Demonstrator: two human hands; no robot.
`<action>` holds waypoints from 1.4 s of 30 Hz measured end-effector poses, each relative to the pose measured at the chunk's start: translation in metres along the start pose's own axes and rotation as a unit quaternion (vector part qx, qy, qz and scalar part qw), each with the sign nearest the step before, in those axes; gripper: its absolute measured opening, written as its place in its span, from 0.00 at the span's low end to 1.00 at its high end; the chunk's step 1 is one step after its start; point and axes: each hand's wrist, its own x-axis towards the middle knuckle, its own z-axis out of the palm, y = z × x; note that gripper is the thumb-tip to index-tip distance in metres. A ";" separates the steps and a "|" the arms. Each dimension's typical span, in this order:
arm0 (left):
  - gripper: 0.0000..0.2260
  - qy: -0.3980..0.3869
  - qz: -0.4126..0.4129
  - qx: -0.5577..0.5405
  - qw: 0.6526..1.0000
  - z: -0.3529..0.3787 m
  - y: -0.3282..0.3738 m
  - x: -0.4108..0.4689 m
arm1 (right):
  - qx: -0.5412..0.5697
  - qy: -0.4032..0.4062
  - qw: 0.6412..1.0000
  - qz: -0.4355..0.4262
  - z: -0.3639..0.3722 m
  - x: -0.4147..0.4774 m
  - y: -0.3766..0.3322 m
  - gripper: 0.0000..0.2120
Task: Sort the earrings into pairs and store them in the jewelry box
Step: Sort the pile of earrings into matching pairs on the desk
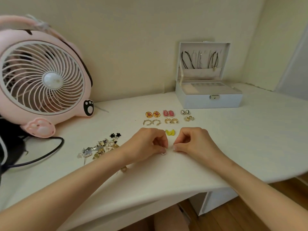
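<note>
Low over the surface (250,130), the left hand (150,142) pinches a small earring (163,153), the right hand's (193,140) narrow grip hides its catch, and a slip could lose either in the loose heap (100,148) before the pairs (171,121) and open jewelry box (208,99).

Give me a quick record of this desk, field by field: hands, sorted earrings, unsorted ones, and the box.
left hand: pinches a small pale earring
right hand: fingertips pinched beside it, contents unclear
sorted pairs: rows ahead of the hands, red-and-gold round pair to yellow pair
unsorted earring pile: left of the hands
pale blue jewelry box: lid open, back right of white desk
</note>
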 end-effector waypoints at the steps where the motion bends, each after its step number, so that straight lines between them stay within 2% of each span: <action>1: 0.04 0.003 0.007 0.011 1.000 0.001 0.001 0.002 | -0.011 0.008 1.000 -0.001 0.000 0.000 0.002 0.07; 8: 0.04 0.026 0.016 0.061 0.998 0.007 -0.005 0.013 | -0.087 0.034 0.996 -0.012 -0.003 -0.002 0.014 0.08; 10: 0.06 0.056 0.021 0.063 0.996 0.005 -0.008 0.012 | -0.073 0.040 0.996 -0.027 -0.010 -0.001 0.016 0.05; 11: 0.06 0.076 0.030 0.063 0.995 0.002 -0.010 0.011 | -0.058 0.036 0.997 -0.045 -0.015 0.000 0.016 0.03; 13: 0.07 0.100 0.067 0.090 0.989 -0.005 -0.015 0.005 | -0.048 -0.010 0.995 -0.087 -0.026 0.001 0.017 0.07; 16: 0.12 0.074 0.161 0.168 0.970 -0.011 -0.023 -0.008 | -0.050 -0.080 0.990 -0.106 -0.028 0.000 0.017 0.10; 19: 0.16 0.021 0.204 0.215 0.955 -0.007 -0.029 -0.019 | -0.073 -0.081 0.988 -0.108 -0.018 0.002 0.017 0.07; 28: 0.18 0.004 0.200 0.280 0.939 -0.003 -0.031 -0.018 | -0.078 0.007 0.993 -0.084 0.006 0.013 0.012 0.05; 36: 0.18 0.024 0.209 0.312 0.926 0.000 -0.029 -0.018 | -0.078 -0.014 0.993 -0.093 -0.004 0.011 0.021 0.06; 42: 0.19 0.014 0.179 0.316 0.932 -0.002 -0.036 -0.003 | -0.081 0.014 0.993 -0.089 0.003 0.013 0.021 0.05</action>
